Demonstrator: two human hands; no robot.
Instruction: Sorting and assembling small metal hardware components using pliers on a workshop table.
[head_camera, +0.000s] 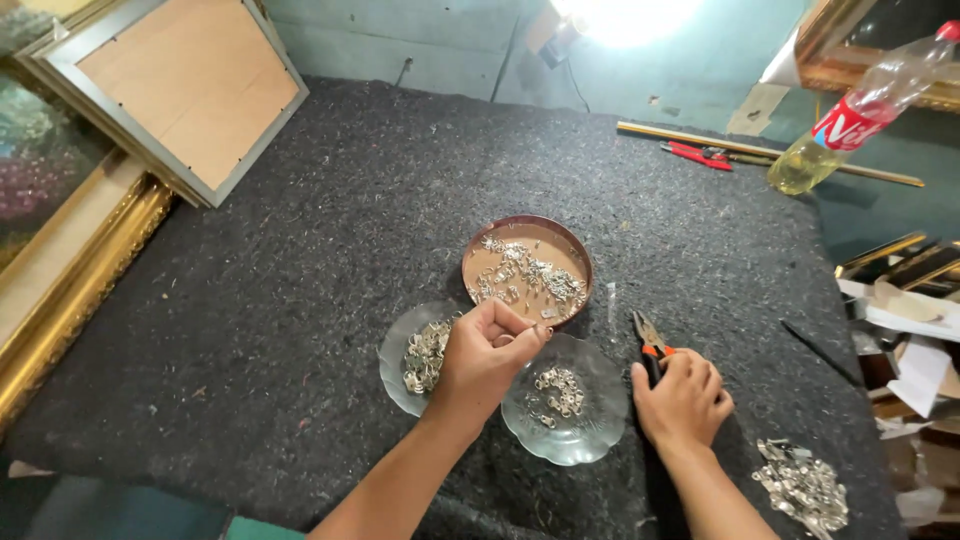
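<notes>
My left hand (486, 352) hovers between a brown round dish (476, 252) of small silver metal clips and two clear glass plates. Its fingers are pinched together, apparently on one small clip, though the piece is barely visible. The left glass plate (392, 368) holds a heap of clips; the right glass plate (590, 425) holds a smaller cluster. My right hand (682, 398) rests on the dark felt mat (300, 300), closed around the handles of orange-and-black pliers (646, 338) whose jaws point away from me.
A silver picture frame (185, 85) lies back up at the far left over gold frames (75, 290). A plastic bottle of yellow liquid (850, 120), red cutters (698, 154) and a gold moulding strip lie far right. More clips are piled (803, 488) at the near right edge.
</notes>
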